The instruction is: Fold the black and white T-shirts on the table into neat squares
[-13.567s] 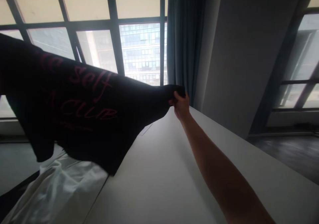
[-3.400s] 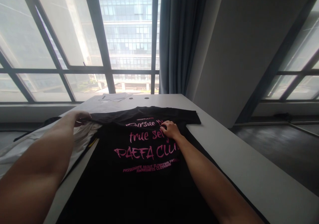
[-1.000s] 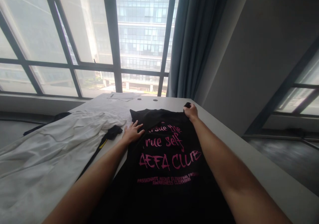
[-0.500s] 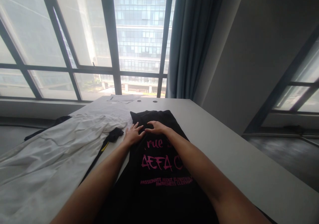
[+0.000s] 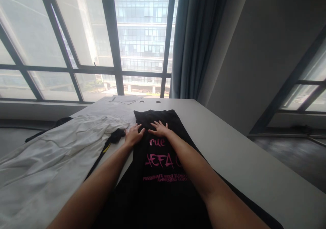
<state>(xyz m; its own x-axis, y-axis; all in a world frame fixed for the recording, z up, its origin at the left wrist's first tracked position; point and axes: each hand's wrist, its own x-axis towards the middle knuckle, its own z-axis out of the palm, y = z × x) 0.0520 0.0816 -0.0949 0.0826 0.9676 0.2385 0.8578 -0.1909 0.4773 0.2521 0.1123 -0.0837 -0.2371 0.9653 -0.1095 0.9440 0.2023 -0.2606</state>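
A black garment with pink lettering (image 5: 163, 196) lies lengthwise before me, its far end narrow and slightly wrinkled. Its exact kind I cannot tell. My left hand (image 5: 134, 134) rests at the garment's left edge, fingers spread. Just right of it, my right hand (image 5: 159, 129) lies flat on the cloth above the lettering, its fingers also apart. Neither hand grips anything. My right forearm covers part of the printed words.
Left of the black garment lies a heap of white cloth (image 5: 58, 154), with a dark piece with a yellow stripe (image 5: 107, 148) beside it. Papers (image 5: 123, 100) lie at the far end of the white table (image 5: 229, 161). Windows and a grey-blue curtain (image 5: 196, 45) stand behind.
My right hand has flattened and spread its fingers, shifting slightly right. More of the black cloth shows spread out at the lower right.
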